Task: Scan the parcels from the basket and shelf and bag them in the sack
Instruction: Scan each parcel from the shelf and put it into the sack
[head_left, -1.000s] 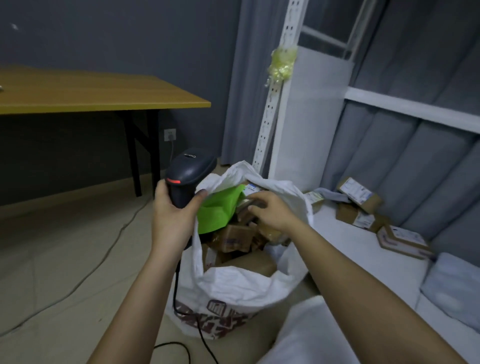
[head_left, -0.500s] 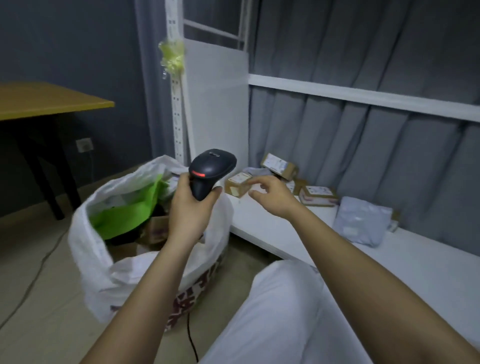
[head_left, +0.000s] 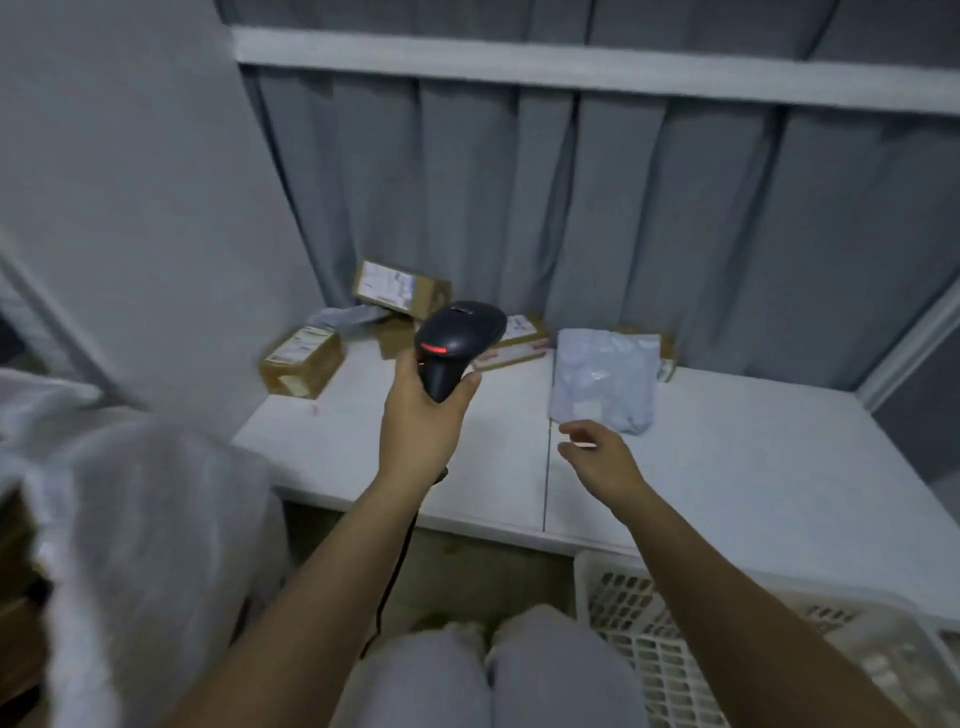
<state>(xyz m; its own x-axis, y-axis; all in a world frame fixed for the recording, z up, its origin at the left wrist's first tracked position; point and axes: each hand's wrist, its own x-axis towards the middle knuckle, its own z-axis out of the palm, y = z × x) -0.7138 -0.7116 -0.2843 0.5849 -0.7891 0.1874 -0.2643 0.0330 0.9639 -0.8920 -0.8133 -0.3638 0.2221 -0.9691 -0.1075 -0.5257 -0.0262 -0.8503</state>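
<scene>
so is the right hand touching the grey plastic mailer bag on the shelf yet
Apart. The head view shows the right hand open and short of the grey plastic mailer bag, with bare white shelf between fingers and bag.

Left hand (head_left: 423, 415) wrapped round the handle of a black barcode scanner (head_left: 457, 343), head up and pointed at the shelf (head_left: 727, 467), a red strip lit across its face, cable hanging below the wrist. Right hand (head_left: 597, 457) beside the grip on the right, empty, fingers loosely spread just short of a grey poly mailer (head_left: 605, 379) lying flat. Beyond the grip, brown parcels against a grey curtain (head_left: 675, 234): a labelled box (head_left: 397, 288) furthest back, a flat box (head_left: 519, 345) partly behind the scanner head. Left of the grip, a tilted box (head_left: 301, 361). Nearer and lower left, a blurred white sack (head_left: 145, 545). Lower right, a white lattice basket (head_left: 701, 649).
</scene>
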